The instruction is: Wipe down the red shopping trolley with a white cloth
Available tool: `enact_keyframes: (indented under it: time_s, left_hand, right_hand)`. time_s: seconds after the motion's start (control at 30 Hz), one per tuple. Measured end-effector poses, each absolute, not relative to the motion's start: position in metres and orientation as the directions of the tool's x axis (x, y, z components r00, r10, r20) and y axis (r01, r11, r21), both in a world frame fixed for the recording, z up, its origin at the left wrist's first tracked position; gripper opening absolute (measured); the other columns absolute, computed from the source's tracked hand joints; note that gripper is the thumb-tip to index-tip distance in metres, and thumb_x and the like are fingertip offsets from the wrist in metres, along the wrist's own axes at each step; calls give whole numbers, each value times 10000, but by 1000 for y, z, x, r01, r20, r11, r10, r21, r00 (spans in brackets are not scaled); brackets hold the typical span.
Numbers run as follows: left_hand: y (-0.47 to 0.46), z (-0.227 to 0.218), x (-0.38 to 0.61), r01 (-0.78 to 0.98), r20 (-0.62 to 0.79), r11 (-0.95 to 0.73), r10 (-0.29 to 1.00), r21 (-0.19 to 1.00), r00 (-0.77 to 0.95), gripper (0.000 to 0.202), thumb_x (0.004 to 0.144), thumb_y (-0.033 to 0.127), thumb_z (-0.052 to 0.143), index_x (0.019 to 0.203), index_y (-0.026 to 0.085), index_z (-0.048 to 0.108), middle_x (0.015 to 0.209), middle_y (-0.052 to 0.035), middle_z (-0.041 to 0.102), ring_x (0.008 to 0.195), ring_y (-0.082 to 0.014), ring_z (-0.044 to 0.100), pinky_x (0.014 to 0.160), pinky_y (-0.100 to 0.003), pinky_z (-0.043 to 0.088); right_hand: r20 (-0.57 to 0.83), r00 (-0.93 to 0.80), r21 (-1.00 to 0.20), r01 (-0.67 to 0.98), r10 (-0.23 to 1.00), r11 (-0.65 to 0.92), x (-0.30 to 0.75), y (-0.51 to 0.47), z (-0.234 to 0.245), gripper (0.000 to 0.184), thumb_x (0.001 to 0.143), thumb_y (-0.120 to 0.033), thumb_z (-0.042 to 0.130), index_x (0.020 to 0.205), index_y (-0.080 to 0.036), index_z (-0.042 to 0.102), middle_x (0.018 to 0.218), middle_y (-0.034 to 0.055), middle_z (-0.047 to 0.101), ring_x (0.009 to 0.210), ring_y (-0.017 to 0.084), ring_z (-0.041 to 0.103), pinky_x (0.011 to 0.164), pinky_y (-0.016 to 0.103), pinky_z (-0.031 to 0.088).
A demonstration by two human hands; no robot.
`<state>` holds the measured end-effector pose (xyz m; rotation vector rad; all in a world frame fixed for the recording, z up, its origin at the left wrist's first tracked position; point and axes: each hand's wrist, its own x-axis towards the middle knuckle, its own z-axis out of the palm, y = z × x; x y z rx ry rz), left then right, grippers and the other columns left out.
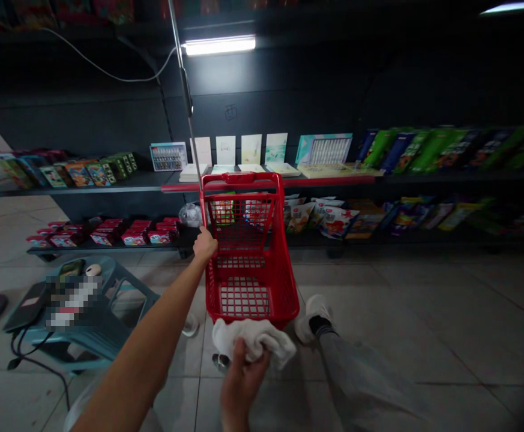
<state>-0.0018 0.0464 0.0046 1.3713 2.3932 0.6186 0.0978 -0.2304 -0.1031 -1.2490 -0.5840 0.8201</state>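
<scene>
In front of me stands a red plastic shopping cart [289, 288] with a grid basket, and nothing shows inside it. My left hand [205, 245] is closed around the left side of its upright frame. Low in the middle, my right hand [244, 379] pinches a crumpled white cloth [255, 335] between thumb and fingers. The cloth lies against the near lower rim of the cart. A thin metal pole [185, 84] rises from the cart's upper left side.
Behind the cart, a dark shelf [144, 181] carries booklets, marker sets, boxes and snack bags. At left, a blue-grey stool [122, 273] holds a phone, a black device and cables. My shoe [318, 309] is right of the cart. A tube lamp [220, 45] shines above.
</scene>
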Motion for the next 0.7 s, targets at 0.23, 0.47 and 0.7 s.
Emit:
enact_keyframes:
  time_s: [0.23, 0.47, 0.7]
  left_hand:
    - [30, 5, 9, 755, -35, 427, 880, 498, -474, 480, 889, 210, 545, 1352, 163, 429, 1285, -233, 667, 1202, -339, 667, 973, -440, 515]
    - [32, 12, 4, 730, -20, 414, 876, 544, -482, 699, 865, 439, 576, 1459, 178, 316, 1435, -242, 540, 1243, -390, 632, 1001, -509, 503]
    - [78, 35, -8, 714, 13, 380, 878, 588, -478, 728, 900, 347, 515, 1522, 104, 224, 1375, -260, 607, 1240, -375, 637, 1030, -488, 489]
  right_hand:
    - [616, 104, -665, 600, 781, 445, 240, -116, -4, 292, 859, -227, 545, 1146, -193, 588, 1238, 139, 599, 1133, 272, 578, 973, 399, 474]
    - [276, -573, -266, 726, 772, 634, 279, -106, -19, 117, 771, -95, 525, 779, -203, 572, 838, 37, 658, 856, 200, 546, 884, 357, 366]
    - [180, -668, -360, 638, 722, 680, 272, -138, -13, 15, 775, -196, 584, 768, -192, 570, 809, 13, 662, 798, 172, 549, 924, 380, 313]
